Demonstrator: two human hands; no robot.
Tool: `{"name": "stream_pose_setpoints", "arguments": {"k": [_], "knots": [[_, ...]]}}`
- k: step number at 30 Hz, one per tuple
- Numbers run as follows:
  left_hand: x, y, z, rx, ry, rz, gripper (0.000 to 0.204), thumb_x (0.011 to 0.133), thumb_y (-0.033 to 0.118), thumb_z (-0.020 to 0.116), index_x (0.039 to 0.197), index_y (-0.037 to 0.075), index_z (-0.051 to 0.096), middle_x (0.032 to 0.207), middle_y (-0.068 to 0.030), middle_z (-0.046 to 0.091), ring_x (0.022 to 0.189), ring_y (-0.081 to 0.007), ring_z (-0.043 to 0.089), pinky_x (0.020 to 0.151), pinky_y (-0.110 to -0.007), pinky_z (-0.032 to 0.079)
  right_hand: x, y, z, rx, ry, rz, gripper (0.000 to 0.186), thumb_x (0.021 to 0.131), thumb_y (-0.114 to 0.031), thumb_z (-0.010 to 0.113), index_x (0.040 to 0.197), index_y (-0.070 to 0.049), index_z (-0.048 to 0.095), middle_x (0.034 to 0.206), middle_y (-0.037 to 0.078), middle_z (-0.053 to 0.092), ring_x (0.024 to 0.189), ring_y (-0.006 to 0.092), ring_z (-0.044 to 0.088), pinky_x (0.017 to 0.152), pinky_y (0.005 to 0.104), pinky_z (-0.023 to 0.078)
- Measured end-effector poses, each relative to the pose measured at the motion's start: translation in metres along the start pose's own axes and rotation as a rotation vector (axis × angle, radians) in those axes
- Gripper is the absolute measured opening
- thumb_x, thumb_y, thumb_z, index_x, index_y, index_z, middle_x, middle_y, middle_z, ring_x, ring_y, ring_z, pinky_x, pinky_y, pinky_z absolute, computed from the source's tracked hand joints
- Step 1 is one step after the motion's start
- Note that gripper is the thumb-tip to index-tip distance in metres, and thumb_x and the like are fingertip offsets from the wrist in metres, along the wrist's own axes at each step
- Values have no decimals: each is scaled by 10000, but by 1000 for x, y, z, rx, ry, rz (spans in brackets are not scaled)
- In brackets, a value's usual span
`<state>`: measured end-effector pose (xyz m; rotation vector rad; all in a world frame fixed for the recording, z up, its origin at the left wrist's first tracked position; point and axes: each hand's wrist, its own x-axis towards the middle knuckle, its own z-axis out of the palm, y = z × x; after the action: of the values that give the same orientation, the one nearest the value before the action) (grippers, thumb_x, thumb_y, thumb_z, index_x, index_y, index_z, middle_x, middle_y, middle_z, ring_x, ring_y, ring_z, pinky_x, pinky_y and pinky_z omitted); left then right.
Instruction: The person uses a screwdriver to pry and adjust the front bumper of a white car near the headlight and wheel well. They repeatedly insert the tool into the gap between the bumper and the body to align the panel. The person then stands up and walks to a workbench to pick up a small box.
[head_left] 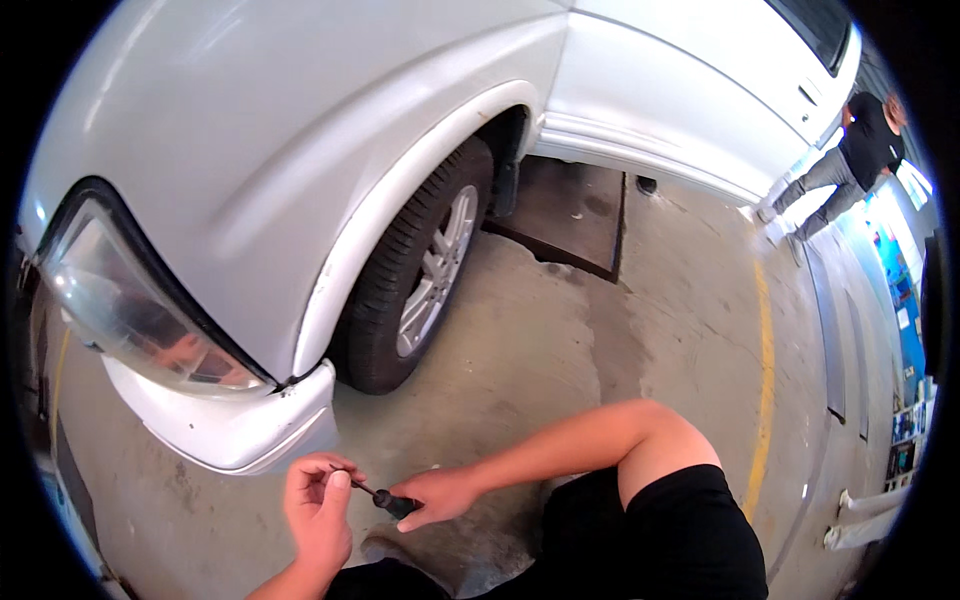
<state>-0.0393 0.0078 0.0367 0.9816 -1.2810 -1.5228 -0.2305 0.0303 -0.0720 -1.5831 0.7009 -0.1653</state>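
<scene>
The left hand (320, 505) is covering the far end of a dark, thin-shafted tool (384, 497), while the right hand (442, 495) is concealing part of its handle (401, 507), leaving the exact kind unclear. A white vehicle (650, 100) is running out of view past the top edge, its fender (270, 200) hiding the top of the tyre (385, 300). At right, the black rim is cutting off pale trouser legs (860, 527), and small objects (908, 425) above them are blurring beyond recognition.
</scene>
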Motion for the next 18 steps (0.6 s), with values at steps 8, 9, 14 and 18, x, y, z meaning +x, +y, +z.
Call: {"name": "stream_pose_setpoints", "arguments": {"k": [8, 9, 14, 18], "knots": [[-3, 3, -6, 80, 0, -113, 168, 986, 101, 633, 1137, 42, 588, 1004, -40, 645, 863, -96, 616, 768, -269, 530, 3, -25, -15, -52, -28, 178, 667, 959, -543, 583, 1347, -7, 498, 1240, 222, 623, 1146, 352, 613, 983, 460, 486], [-1, -2, -5, 63, -40, -88, 182, 983, 127, 649, 1139, 49, 598, 999, -25, 640, 844, -77, 607, 752, -243, 523, -7, -33, -16, -81, 81, 157, 646, 954, -517, 612, 1350, -21, 493, 1237, 207, 625, 1143, 325, 619, 973, 453, 490], [-5, -5, 5, -84, -205, -117, 140, 1006, 65, 596, 1135, 11, 584, 1115, -48, 597, 1015, -108, 592, 898, -277, 504, -26, -24, -9, 109, 245, 190, 553, 932, -322, 707, 1350, -32, 491, 1163, 130, 636, 1053, 200, 615, 931, 375, 497], [-4, -9, 13, -164, -236, -151, 150, 1009, 65, 593, 1147, 7, 584, 1134, -52, 589, 1062, -109, 579, 936, -280, 488, -25, 14, -3, 248, 369, 1, 487, 920, -239, 718, 1320, -32, 533, 1144, 105, 643, 1030, 176, 611, 915, 361, 502]]}}
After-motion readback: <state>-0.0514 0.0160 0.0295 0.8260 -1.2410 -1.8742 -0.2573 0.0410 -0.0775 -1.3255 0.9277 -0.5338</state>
